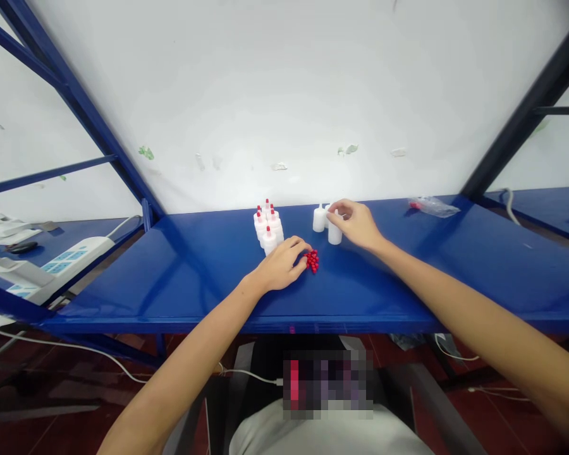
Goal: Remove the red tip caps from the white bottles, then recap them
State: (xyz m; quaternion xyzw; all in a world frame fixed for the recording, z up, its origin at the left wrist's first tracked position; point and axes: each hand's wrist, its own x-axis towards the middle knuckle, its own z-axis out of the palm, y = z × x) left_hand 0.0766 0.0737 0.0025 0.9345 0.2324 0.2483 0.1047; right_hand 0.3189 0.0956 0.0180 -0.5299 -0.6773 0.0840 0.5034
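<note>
My left hand (pixel 284 262) is at the left edge of a small heap of red caps (pixel 313 261). Its thumb and index finger close around a cap at that edge. With my right hand (pixel 355 222) I grip the top of a white plastic dropper bottle (pixel 334 236), which is upright and has no red cap in sight. More uncapped white bottles (pixel 319 220) stand just behind and to the left of it, partly covered by my fingers. Beyond my left hand, several white bottles with red caps (pixel 269 237) stand upright in a tight group.
The blue tabletop (pixel 208 272) runs back to a white wall. A clear plastic bag (pixel 434 206) with something red in it lies at the back right. Blue frame posts (pixel 95 114) rise at the left, near a white power strip (pixel 71 259).
</note>
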